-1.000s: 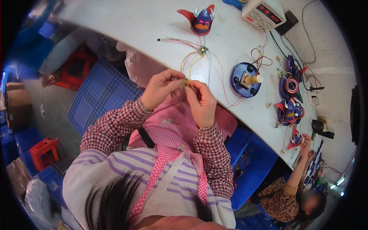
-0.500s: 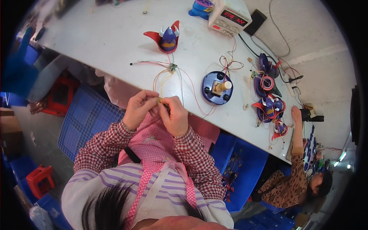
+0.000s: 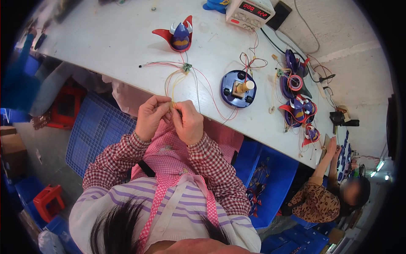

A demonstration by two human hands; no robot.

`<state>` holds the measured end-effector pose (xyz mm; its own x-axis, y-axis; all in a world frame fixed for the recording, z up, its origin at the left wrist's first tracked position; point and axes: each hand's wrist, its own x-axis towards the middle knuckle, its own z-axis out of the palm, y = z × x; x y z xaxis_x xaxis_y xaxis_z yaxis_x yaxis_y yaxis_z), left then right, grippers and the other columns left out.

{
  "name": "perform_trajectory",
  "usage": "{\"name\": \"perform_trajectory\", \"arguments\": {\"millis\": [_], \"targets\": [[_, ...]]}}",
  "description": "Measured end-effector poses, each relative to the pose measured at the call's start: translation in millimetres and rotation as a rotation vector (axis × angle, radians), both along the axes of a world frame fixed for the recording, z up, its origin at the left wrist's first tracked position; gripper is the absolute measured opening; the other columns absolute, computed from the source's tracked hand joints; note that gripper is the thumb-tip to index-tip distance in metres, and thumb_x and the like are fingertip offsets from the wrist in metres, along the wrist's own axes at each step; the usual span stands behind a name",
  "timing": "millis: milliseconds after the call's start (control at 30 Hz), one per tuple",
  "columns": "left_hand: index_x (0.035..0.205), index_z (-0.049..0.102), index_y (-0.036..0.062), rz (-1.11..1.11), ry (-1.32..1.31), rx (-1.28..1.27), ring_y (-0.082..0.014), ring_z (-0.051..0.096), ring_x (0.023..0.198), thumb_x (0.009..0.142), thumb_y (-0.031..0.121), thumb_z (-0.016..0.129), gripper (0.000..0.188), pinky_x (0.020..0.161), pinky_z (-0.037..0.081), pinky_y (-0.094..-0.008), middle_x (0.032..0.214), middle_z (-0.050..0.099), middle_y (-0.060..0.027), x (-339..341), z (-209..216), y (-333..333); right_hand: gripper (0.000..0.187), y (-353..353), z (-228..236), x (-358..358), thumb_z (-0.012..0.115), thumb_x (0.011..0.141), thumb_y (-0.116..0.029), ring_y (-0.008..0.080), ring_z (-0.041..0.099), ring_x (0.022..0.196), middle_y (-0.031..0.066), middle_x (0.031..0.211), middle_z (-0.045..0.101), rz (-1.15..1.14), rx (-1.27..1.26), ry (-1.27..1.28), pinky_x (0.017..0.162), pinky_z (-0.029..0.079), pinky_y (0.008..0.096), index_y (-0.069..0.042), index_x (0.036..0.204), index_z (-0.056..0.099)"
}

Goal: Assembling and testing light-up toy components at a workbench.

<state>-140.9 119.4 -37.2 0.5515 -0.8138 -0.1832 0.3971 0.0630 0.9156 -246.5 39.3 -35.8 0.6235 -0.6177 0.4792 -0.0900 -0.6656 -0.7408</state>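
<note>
At the near table edge, my left hand (image 3: 151, 116) and my right hand (image 3: 187, 121) meet with fingertips pinched together on thin yellow wires (image 3: 172, 91). These wires run up to a small green circuit board (image 3: 186, 67) lying on the table. Whatever sits at the wire ends is hidden by my fingers. Red, black and white leads also spread from the board, some toward a purple horned toy figure (image 3: 181, 37) with red wing-like parts. To the right of my hands lies a round purple base (image 3: 237, 89) with a tan cylinder standing on it.
A power supply with a red display (image 3: 250, 12) stands at the back, cables around it. More purple and red toy parts (image 3: 299, 111) lie along the right. Below the table edge is a blue bin (image 3: 275, 182). Another person (image 3: 323, 194) works at far right.
My hands stay pinched together on the yellow wires. The view has shifted slightly, so the table things sit a little higher and left. At far right, the other person's arms have moved nearer their body.
</note>
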Motion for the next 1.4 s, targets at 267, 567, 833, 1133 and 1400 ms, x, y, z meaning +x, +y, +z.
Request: {"name": "perform_trajectory", "arguments": {"millis": [267,567,833,1133,1400], "targets": [[0.112,0.057,0.0011,0.097,-0.83,0.048,-0.0148,0.053,0.076,0.081,0.004,0.06,0.031,0.066,0.046,-0.0242,0.091,0.057,-0.0102,11.0,24.6,-7.6,0.027,10.6,9.6,-18.6,0.063,0.078,-0.007,0.0253,0.057,0.068,0.0124,0.094,0.055,-0.039,0.074,0.154,0.058,0.048,0.0321,-0.001,0.103,0.054],[0.132,0.033,-0.002,-0.209,-1.512,-0.167,-0.033,0.041,0.114,0.063,0.047,0.074,0.094,0.097,0.031,-0.0436,0.127,0.043,-0.0186,-14.9,26.6,-138.5,0.048,-69.4,98.5,-89.4,0.068,0.073,-0.001,0.0129,0.048,0.063,0.0094,0.101,0.055,-0.229,0.232,-0.065,0.057,0.043,0.02,-0.001,0.118,0.051],[0.136,0.028,-0.0012,-0.4,-1.514,-0.056,-0.0335,0.037,0.122,0.052,0.054,0.077,0.111,0.099,0.028,-0.0446,0.134,0.035,-0.0218,-41.6,9.3,-168.8,0.027,-136.6,40.6,-75.5,0.07,0.074,-0.013,0.0197,0.053,0.066,0.0082,0.086,0.055,-0.208,-0.068,0.161,0.059,0.046,0.0305,-0.003,0.096,0.058],[0.131,0.034,0.0004,-0.275,-1.535,-0.071,-0.0333,0.04,0.117,0.056,0.053,0.076,0.101,0.099,0.028,-0.045,0.129,0.038,-0.0207,-33.5,5.5,-165.1,0.014,-146.0,64.7,-86.4,0.068,0.079,-0.01,0.0147,0.055,0.062,0.0048,0.079,0.062,-0.396,-0.245,-0.015,0.057,0.046,0.0245,-0.001,0.089,0.061],[0.114,0.055,0.0033,0.074,-1.286,0.053,-0.0288,0.041,0.115,0.07,0.044,0.071,0.062,0.096,0.036,-0.0394,0.122,0.046,-0.0152,72.7,28.4,-79.6,0.03,-211.4,35.7,-131.3,0.07,0.08,-0.02,0.0151,0.056,0.071,0.0105,0.089,0.062,-0.618,-0.014,0.323,0.062,0.046,0.0241,0.003,0.097,0.061]]}}
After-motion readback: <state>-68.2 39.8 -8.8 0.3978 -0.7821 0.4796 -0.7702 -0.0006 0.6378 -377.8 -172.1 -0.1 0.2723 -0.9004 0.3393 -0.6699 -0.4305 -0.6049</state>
